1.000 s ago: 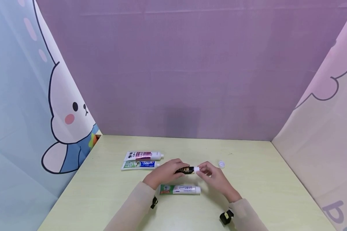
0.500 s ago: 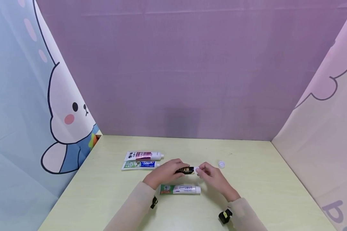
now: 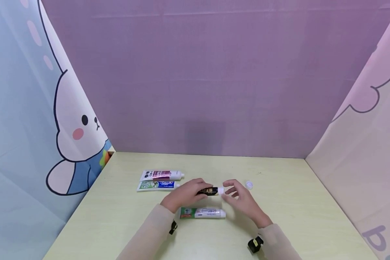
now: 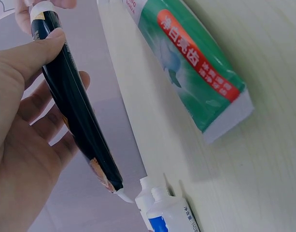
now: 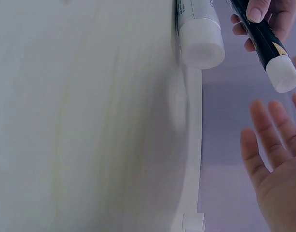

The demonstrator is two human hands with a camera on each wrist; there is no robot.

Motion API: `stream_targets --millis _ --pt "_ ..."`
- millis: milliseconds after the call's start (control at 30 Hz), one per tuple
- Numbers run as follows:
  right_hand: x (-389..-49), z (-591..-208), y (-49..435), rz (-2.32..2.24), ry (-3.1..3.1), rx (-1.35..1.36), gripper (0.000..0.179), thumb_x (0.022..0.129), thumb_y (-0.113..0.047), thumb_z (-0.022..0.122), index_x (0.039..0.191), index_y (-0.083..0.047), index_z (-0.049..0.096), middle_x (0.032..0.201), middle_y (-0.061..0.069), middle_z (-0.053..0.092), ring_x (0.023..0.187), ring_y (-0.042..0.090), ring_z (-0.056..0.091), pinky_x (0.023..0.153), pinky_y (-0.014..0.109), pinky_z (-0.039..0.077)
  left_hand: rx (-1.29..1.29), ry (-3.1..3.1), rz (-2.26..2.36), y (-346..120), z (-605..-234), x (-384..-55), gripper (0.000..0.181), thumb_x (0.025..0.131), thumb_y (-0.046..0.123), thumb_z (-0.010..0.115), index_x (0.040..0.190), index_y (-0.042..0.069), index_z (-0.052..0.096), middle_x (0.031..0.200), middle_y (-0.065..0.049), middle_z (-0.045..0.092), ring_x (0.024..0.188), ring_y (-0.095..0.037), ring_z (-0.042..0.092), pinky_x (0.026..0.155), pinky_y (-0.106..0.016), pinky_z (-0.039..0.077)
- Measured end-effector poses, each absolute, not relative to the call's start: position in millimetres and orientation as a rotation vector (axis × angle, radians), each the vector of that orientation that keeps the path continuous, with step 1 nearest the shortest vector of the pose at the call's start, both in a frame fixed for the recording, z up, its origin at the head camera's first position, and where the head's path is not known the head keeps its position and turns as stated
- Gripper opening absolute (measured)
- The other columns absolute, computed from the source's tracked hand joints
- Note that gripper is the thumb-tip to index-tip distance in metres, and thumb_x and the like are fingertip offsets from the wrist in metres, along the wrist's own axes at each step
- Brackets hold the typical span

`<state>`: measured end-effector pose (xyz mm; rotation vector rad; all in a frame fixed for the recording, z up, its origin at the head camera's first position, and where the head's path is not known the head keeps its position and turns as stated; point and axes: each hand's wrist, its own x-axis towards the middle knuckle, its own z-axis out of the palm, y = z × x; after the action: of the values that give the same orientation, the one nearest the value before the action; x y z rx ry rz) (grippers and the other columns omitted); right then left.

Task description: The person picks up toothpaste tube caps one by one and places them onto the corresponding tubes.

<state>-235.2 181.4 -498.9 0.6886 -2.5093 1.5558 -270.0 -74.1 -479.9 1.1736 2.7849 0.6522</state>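
In the head view's lower middle I see the left hand (image 3: pixel 186 193) gripping a black tube (image 3: pixel 208 191), probably light, soft and slick, best held at the likely stiffer end near its white cap (image 3: pixel 221 191), the right hand (image 3: pixel 242 199) beside it, fingers parted.

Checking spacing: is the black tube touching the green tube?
Apart: the left wrist view shows a clear gap between the black tube and the green tube.
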Motion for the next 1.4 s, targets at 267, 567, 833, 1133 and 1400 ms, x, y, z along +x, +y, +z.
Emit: stream_targets --millis 267,567,833,1133,1400 --pt "-239.0 -506.3 183.4 1.511 -2.498 0.711 0.032 0.088 -0.002 0.076 0.117 -0.006 0.061 0.114 0.008 0.066 0.095 0.03 0.066 0.082 0.049 0.053 1.17 2.784 0.651 -74.0 -479.5 -271.0 0.04 0.1 0.026 0.064 0.14 0.019 0.06 0.119 0.003 0.062 0.093 -0.005 0.054 0.086 -0.024 0.049" --pt "-244.9 -514.9 189.3 1.502 -2.52 0.714 0.022 0.093 -0.017 0.074 0.113 -0.017 0.065 0.1 -0.004 0.068 0.088 0.019 0.066 0.079 0.038 0.054 1.191 2.786 0.657 -73.5 -480.5 -270.2 0.04 0.1 0.024 0.064 0.14 0.017 0.061 0.119 0.002 0.062 0.094 -0.005 0.054 0.086 -0.024 0.05" --pt "-243.4 -514.0 188.4 1.513 -2.558 0.663 0.016 0.098 -0.025 0.068 0.112 -0.017 0.065 0.092 -0.004 0.067 0.082 0.018 0.063 0.076 0.032 0.053 1.196 2.788 0.663 -72.5 -479.9 -269.3 0.041 0.1 0.024 0.064 0.14 0.016 0.06 0.119 0.001 0.062 0.094 -0.005 0.054 0.085 -0.023 0.049" --pt "-244.7 -513.7 188.7 1.536 -2.601 0.635 0.029 0.097 -0.03 0.068 0.12 -0.013 0.064 0.102 0.001 0.069 0.09 0.019 0.064 0.079 0.033 0.054 1.172 2.795 0.645 -73.6 -481.6 -270.4 0.041 0.101 0.026 0.063 0.141 0.018 0.06 0.12 0.002 0.062 0.094 -0.005 0.054 0.087 -0.024 0.05" --pt "-246.3 -515.9 189.2 1.533 -2.554 0.694 0.038 0.089 -0.019 0.079 0.124 -0.016 0.062 0.118 -0.001 0.066 0.101 0.024 0.066 0.082 0.038 0.054 1.157 2.793 0.642 -73.7 -479.9 -270.6 0.041 0.101 0.027 0.063 0.141 0.019 0.06 0.12 0.003 0.062 0.095 -0.006 0.054 0.088 -0.026 0.05"
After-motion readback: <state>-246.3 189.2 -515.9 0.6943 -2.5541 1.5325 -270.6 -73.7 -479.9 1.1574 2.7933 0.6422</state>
